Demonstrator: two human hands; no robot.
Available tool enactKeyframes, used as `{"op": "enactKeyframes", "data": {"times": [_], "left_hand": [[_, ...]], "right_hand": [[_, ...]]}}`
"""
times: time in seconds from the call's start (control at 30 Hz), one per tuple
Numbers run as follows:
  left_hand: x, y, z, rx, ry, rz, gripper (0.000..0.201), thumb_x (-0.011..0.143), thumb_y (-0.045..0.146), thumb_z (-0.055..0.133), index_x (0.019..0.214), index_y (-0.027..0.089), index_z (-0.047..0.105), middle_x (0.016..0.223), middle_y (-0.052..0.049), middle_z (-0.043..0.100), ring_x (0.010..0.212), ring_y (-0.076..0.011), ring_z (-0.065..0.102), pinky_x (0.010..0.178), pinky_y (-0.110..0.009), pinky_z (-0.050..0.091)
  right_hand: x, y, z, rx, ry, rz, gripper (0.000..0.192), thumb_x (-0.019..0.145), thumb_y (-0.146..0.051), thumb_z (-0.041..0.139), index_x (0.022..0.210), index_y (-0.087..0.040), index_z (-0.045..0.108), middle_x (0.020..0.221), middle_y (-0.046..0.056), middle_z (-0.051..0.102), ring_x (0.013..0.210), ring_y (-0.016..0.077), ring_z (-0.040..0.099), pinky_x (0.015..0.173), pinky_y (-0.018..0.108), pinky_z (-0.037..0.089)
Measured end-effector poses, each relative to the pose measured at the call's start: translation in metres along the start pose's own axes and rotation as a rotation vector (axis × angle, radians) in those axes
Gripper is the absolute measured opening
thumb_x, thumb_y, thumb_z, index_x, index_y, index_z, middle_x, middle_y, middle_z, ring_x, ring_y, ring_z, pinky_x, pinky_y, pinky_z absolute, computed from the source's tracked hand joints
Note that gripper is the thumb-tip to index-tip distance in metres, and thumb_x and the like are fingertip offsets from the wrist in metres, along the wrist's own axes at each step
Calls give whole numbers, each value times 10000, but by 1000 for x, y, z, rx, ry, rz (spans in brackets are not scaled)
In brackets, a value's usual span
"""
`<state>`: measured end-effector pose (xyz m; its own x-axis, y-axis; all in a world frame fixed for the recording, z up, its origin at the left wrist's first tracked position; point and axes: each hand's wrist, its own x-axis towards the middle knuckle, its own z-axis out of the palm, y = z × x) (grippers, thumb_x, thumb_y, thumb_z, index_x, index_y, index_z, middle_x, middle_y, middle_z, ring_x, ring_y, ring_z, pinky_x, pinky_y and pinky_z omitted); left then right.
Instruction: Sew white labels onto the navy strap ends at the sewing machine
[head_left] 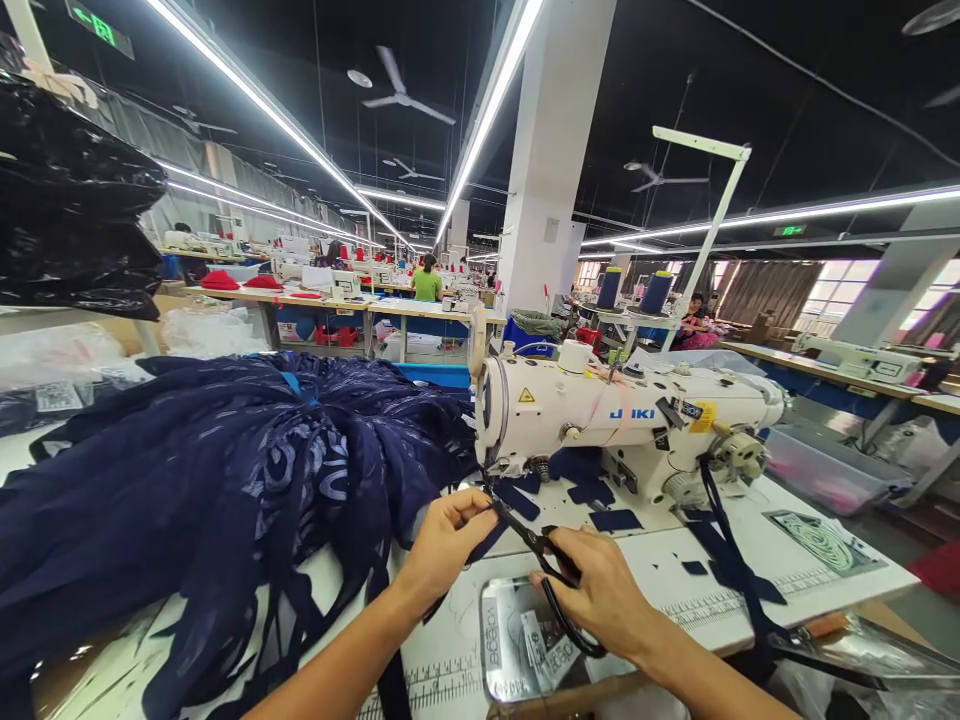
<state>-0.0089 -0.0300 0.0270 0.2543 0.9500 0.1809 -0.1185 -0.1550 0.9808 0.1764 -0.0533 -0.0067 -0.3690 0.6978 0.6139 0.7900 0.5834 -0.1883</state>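
Observation:
My left hand [444, 545] pinches a narrow navy fabric strip [489, 540] just below the needle of the white Juki sewing machine [622, 415]. My right hand [604, 590] grips black scissors [544, 562], blades pointing up-left toward the strip near my left fingers. A large heap of navy patterned fabric [202, 480] lies to the left on the white sewing table [825, 585]. Small navy cut pieces [615, 520] lie on the machine bed.
A navy ribbon [724, 545] hangs from the machine's right side. A shiny metal tray [510, 640] with labels sits at the table's front edge. Black plastic bag [67, 200] upper left. Thread cones [656, 290] behind; other people sit at distant stations.

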Motion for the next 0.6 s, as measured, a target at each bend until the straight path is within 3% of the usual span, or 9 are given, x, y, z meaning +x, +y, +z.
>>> {"op": "enactKeyframes", "data": {"times": [0.1,0.2,0.27,0.3,0.37,0.5,0.6], "left_hand": [[0,1,0,52,-22,34,190,606,324,586,574,138,558,484,49,438,476,-69,354,481,-193,298],[1,2,-1,135,-59,80,192,624,328,562,593,140,581,501,36,459,487,-78,360,491,-202,300],[4,1,-1,245,-107,104,193,647,321,528,581,145,574,519,25,480,504,-88,384,515,-211,317],[5,-1,-2,328,-134,117,192,659,309,508,570,150,567,524,21,488,511,-94,396,529,-216,324],[8,-6,-3,544,-186,158,191,673,276,480,539,160,550,515,21,489,518,-103,411,564,-231,335],[13,-20,-4,944,-309,245,153,649,189,453,521,174,536,525,19,508,548,-124,448,659,-278,337],[14,-21,-6,1145,-393,268,139,636,177,446,537,168,542,601,-8,557,635,-159,488,704,-318,321]], "right_hand": [[-2,3,-3,7,86,-107,393,845,-459,385,557,-192,361,471,-40,406,432,95,333,473,229,256],[-7,8,-12,-46,153,-356,415,852,-472,374,552,-186,388,472,-23,414,448,103,348,482,248,242],[-14,15,-19,-98,132,-488,397,844,-457,396,561,-180,422,478,-11,430,461,112,371,490,260,238],[-17,20,-22,-130,99,-484,382,839,-445,412,567,-178,439,483,-4,445,466,117,388,494,262,243],[-25,33,-27,-219,6,-294,342,828,-419,439,591,-175,476,506,12,493,482,131,440,501,262,266],[-37,62,-36,-473,-231,391,263,814,-367,442,687,-173,566,585,64,603,559,197,566,493,263,302],[-42,76,-43,-598,-392,646,273,806,-364,431,755,-166,612,694,111,651,669,242,616,518,271,339]]}}
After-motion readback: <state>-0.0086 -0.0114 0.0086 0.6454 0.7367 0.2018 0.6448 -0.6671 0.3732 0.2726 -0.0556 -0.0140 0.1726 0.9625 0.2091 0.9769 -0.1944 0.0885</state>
